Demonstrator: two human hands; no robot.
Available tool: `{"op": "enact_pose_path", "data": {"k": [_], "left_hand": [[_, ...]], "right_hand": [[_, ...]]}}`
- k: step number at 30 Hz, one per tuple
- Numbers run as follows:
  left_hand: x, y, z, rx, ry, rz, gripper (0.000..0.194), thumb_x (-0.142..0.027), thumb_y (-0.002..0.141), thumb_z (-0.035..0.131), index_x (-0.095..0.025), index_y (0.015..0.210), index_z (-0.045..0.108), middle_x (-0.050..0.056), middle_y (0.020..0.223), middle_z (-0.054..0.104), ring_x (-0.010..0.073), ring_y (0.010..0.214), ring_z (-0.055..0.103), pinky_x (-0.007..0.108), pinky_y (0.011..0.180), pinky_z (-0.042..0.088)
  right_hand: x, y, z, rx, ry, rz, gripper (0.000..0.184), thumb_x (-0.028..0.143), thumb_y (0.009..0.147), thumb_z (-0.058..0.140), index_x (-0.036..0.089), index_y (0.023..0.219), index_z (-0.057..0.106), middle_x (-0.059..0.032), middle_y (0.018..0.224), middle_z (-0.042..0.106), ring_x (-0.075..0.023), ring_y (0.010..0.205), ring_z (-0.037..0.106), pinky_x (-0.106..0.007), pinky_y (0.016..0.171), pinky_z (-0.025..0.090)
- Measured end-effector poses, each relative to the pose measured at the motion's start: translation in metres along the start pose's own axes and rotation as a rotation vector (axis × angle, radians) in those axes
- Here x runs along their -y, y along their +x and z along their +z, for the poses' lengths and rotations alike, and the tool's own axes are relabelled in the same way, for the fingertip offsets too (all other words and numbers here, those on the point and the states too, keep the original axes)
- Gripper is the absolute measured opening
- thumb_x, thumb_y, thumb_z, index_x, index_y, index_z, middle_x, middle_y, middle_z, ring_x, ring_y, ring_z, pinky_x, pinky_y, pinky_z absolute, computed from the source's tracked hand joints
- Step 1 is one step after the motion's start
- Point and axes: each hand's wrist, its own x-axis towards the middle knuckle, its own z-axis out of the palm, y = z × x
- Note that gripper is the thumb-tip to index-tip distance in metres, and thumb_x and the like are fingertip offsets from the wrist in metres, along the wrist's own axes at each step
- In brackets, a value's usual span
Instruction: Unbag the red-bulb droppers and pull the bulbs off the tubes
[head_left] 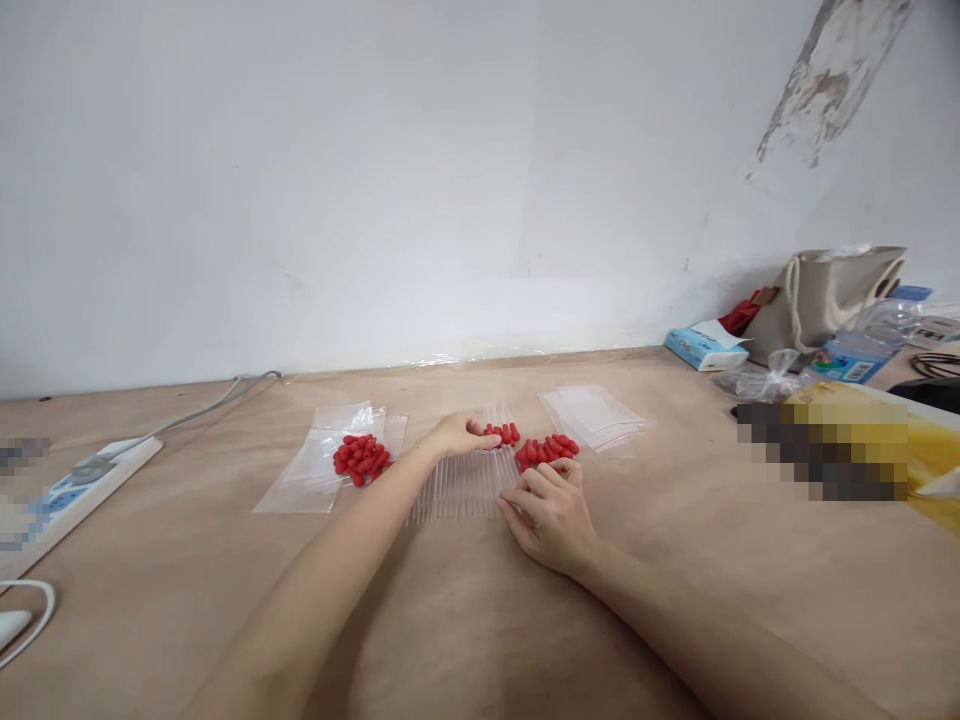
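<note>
A row of clear thin plastic tubes (pixel 461 485) lies flat on the brown table in front of me. My left hand (pixel 457 435) rests at the tubes' far end, fingers curled by a few red caps (pixel 504 433). My right hand (pixel 551 510) lies at the row's right side, fingers bent against the tubes. A small heap of red caps (pixel 547 450) sits just beyond my right hand. Another heap of red caps (pixel 362 455) lies on clear plastic bags (pixel 319 470) to the left.
A stack of clear zip bags (pixel 596 415) lies to the right. A white power strip (pixel 82 485) with cable is at the left. At the far right are a tissue box (pixel 705 347), a canvas bag (pixel 832 295) and packaged items (pixel 855 355).
</note>
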Motion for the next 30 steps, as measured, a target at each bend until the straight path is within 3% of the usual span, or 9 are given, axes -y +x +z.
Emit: {"op": "enact_pose_path", "data": {"k": [6, 11, 14, 17, 19, 22, 25, 27, 30], "left_hand": [[0.007, 0.008, 0.006, 0.043, -0.149, 0.003, 0.036, -0.047, 0.05, 0.069, -0.014, 0.061, 0.058, -0.003, 0.055, 0.054, 0.0102, 0.053, 0.048, 0.022, 0.052, 0.037], [0.009, 0.004, 0.004, -0.087, -0.193, -0.037, 0.028, -0.042, 0.065, 0.058, -0.014, 0.061, 0.057, -0.003, 0.052, 0.051, 0.0109, 0.05, 0.047, 0.023, 0.051, 0.036], [0.012, -0.02, 0.0, -0.244, -0.207, -0.018, 0.027, -0.039, 0.074, 0.047, -0.015, 0.073, 0.058, 0.001, 0.066, 0.058, 0.0141, 0.063, 0.053, 0.025, 0.059, 0.039], [0.017, -0.063, -0.001, -0.369, -0.185, 0.064, 0.023, -0.036, 0.078, 0.046, -0.017, 0.089, 0.054, 0.003, 0.088, 0.06, 0.0155, 0.081, 0.055, 0.027, 0.072, 0.04], [0.022, -0.094, 0.002, -0.434, -0.047, 0.232, 0.019, -0.034, 0.08, 0.045, -0.018, 0.087, 0.054, 0.002, 0.083, 0.06, 0.016, 0.079, 0.055, 0.029, 0.073, 0.039], [0.027, -0.127, 0.011, -0.477, 0.144, 0.372, 0.013, -0.028, 0.082, 0.046, -0.019, 0.084, 0.054, 0.001, 0.08, 0.06, 0.0163, 0.078, 0.054, 0.032, 0.078, 0.035], [0.028, -0.14, 0.02, -0.514, 0.189, 0.426, 0.009, -0.025, 0.081, 0.047, -0.019, 0.083, 0.054, -0.001, 0.076, 0.06, 0.0154, 0.073, 0.054, 0.033, 0.077, 0.033], [0.025, -0.141, 0.026, -0.532, 0.168, 0.422, 0.007, -0.024, 0.081, 0.048, -0.019, 0.081, 0.054, -0.001, 0.073, 0.06, 0.0147, 0.071, 0.054, 0.033, 0.075, 0.033], [0.016, -0.141, 0.035, -0.532, 0.125, 0.42, 0.007, -0.024, 0.081, 0.049, -0.019, 0.081, 0.054, -0.001, 0.075, 0.061, 0.0146, 0.072, 0.054, 0.032, 0.075, 0.033]], "right_hand": [[-0.002, -0.001, 0.002, -0.004, 0.026, 0.022, 0.015, 0.026, 0.08, 0.05, 0.023, 0.072, 0.062, 0.0024, 0.064, 0.054, -0.011, 0.066, 0.042, -0.035, 0.08, 0.022], [-0.004, -0.001, 0.002, -0.048, 0.0, 0.017, 0.014, 0.025, 0.079, 0.052, 0.022, 0.069, 0.062, 0.0021, 0.063, 0.053, -0.0106, 0.065, 0.043, -0.034, 0.079, 0.022], [-0.003, 0.0, 0.001, -0.087, -0.015, 0.045, 0.013, 0.025, 0.079, 0.052, 0.023, 0.071, 0.062, 0.002, 0.063, 0.053, -0.0104, 0.064, 0.044, -0.033, 0.075, 0.023], [0.0, 0.003, -0.002, -0.152, -0.053, 0.087, 0.01, 0.025, 0.079, 0.053, 0.023, 0.08, 0.062, 0.0017, 0.065, 0.056, -0.0112, 0.065, 0.046, -0.031, 0.07, 0.024], [0.001, 0.005, -0.006, -0.22, -0.097, 0.095, 0.015, 0.027, 0.078, 0.053, 0.022, 0.091, 0.061, -0.0002, 0.074, 0.06, -0.0129, 0.07, 0.049, -0.031, 0.07, 0.025], [0.004, 0.004, -0.011, -0.307, -0.134, 0.069, 0.03, 0.036, 0.076, 0.056, 0.018, 0.101, 0.057, -0.0058, 0.091, 0.061, -0.017, 0.081, 0.051, -0.033, 0.074, 0.027], [0.008, 0.002, -0.014, -0.255, -0.101, 0.099, 0.032, 0.044, 0.073, 0.057, 0.018, 0.091, 0.059, -0.0057, 0.088, 0.062, -0.0177, 0.08, 0.052, -0.033, 0.074, 0.027], [0.012, 0.0, -0.014, -0.191, -0.06, 0.175, 0.024, 0.043, 0.075, 0.056, 0.019, 0.074, 0.059, -0.0015, 0.071, 0.062, -0.0143, 0.069, 0.051, -0.032, 0.07, 0.025], [0.021, 0.0, -0.012, -0.112, 0.02, 0.267, 0.029, 0.041, 0.077, 0.056, 0.02, 0.056, 0.056, 0.0028, 0.053, 0.058, -0.0112, 0.059, 0.047, -0.032, 0.067, 0.022]]}}
